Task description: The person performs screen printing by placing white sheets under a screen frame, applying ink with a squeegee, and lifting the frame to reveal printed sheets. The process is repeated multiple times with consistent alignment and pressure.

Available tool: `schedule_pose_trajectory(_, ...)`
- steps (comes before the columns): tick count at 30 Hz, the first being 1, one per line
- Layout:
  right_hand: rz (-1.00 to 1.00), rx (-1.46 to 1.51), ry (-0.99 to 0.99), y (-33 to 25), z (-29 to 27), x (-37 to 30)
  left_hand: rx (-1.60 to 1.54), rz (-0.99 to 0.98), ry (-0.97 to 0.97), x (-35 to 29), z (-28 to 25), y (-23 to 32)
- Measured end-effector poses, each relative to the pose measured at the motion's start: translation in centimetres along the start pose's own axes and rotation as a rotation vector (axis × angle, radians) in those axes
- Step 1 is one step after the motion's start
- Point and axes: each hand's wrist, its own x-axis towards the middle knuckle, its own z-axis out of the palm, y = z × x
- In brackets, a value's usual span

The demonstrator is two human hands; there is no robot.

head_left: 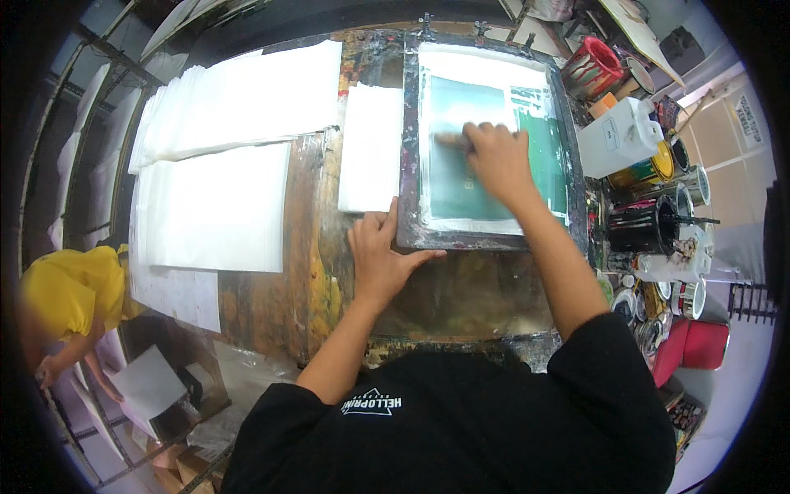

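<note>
A screen-printing frame [574, 165] with dark, paint-stained edges lies on the worktable. Its green mesh [539, 169] has white tape around the border. Over the upper middle of the mesh is my right hand [498, 160], its fingers curled. A blurred, dark shape juts out to the left of them, and I cannot make out whether it is a finger or a held thing. At the frame's lower left corner rests my left hand [378, 255], thumb and forefinger spread along the edges. Just above this hand, a narrow stack of white paper [372, 148] lies beside the frame.
Large white paper stacks [216, 206] cover the table's left part. Paint cans [638, 226], a red bucket [591, 70] and a white jug [619, 136] crowd the right side. At lower left, a person in a yellow shirt [74, 288] bends beside metal racks [70, 152].
</note>
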Motion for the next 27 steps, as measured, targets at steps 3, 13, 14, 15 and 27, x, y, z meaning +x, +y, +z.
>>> schedule_pose_trajectory(3, 0.047, -0.027, 0.009, 3.3, 1.2, 7.5, -0.007, 0.043, 0.017, 0.4, -0.2, 0.0)
schedule_pose_trajectory(13, 0.004, -0.072, -0.011, 6.8, 2.2, 13.4, -0.109, 0.046, 0.044, -0.2, -0.1, 0.1)
schedule_pose_trajectory(14, 0.001, -0.065, 0.001, 6.1, 1.9, 12.0, -0.104, 0.048, 0.048, -0.3, -0.1, 0.2)
schedule_pose_trajectory(15, -0.001, -0.058, 0.013, 5.4, 1.6, 10.2, -0.099, 0.051, 0.050, -0.2, -0.2, 0.4)
schedule_pose_trajectory(27, -0.045, 0.089, 0.135, -3.8, -9.7, -9.0, -0.713, -0.013, 0.131, 1.4, -0.5, 2.9)
